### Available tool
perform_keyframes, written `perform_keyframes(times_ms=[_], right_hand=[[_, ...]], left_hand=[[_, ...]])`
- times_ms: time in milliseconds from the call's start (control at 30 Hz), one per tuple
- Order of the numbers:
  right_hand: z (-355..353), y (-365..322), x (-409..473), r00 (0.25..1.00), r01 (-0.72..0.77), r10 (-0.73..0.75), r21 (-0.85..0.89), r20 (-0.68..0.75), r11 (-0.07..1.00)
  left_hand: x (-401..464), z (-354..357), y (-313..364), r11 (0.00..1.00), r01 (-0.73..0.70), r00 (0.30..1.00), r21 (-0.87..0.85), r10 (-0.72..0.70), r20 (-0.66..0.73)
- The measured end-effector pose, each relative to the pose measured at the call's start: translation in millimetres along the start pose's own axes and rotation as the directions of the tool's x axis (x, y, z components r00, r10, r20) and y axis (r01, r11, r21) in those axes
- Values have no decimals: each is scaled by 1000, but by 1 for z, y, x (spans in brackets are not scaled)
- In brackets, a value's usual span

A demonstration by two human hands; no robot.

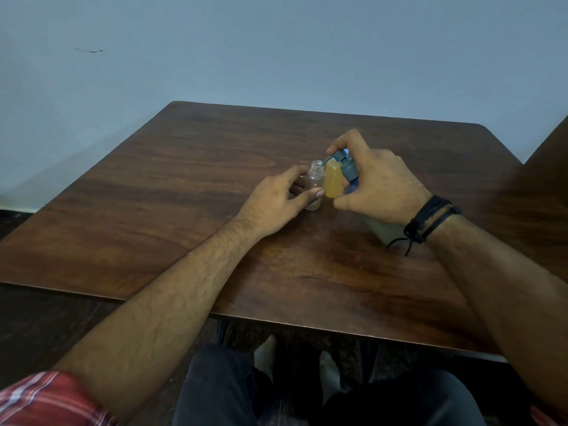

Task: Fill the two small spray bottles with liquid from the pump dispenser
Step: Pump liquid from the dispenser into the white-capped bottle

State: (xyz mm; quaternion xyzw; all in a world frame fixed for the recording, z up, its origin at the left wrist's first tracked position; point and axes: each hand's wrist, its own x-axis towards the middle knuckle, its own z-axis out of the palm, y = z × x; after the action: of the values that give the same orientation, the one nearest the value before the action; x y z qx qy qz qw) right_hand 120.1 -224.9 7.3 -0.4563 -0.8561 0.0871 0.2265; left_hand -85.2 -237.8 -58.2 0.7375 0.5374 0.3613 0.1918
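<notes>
Two small bottles | left hand (278,199) fingers hold light, tippy clear plastic uncapped bottle (314,184) by body | right hand (373,182) fingers wrap grey pump dispenser (344,167), spout over neck | amber-filled bottle (333,181) between, on table (153,210)

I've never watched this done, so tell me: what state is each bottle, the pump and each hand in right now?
Clear spray bottle: upright, cap off, almost empty.
Yellow bottle: upright, full of yellow liquid; top hidden.
Pump dispenser: spout over the clear bottle's mouth, body mostly hidden.
Left hand: holds the clear bottle steady.
Right hand: grips the dispenser, finger on the pump head.
</notes>
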Motion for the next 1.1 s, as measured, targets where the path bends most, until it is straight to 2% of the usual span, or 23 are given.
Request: perform_keyframes(times_ms=[1100], right_hand=[[1, -2, 2, 1000, 19, -19, 3, 8, 1000]], left_hand=[[0, 0, -1, 1000, -23, 1000, 14, 23, -17]])
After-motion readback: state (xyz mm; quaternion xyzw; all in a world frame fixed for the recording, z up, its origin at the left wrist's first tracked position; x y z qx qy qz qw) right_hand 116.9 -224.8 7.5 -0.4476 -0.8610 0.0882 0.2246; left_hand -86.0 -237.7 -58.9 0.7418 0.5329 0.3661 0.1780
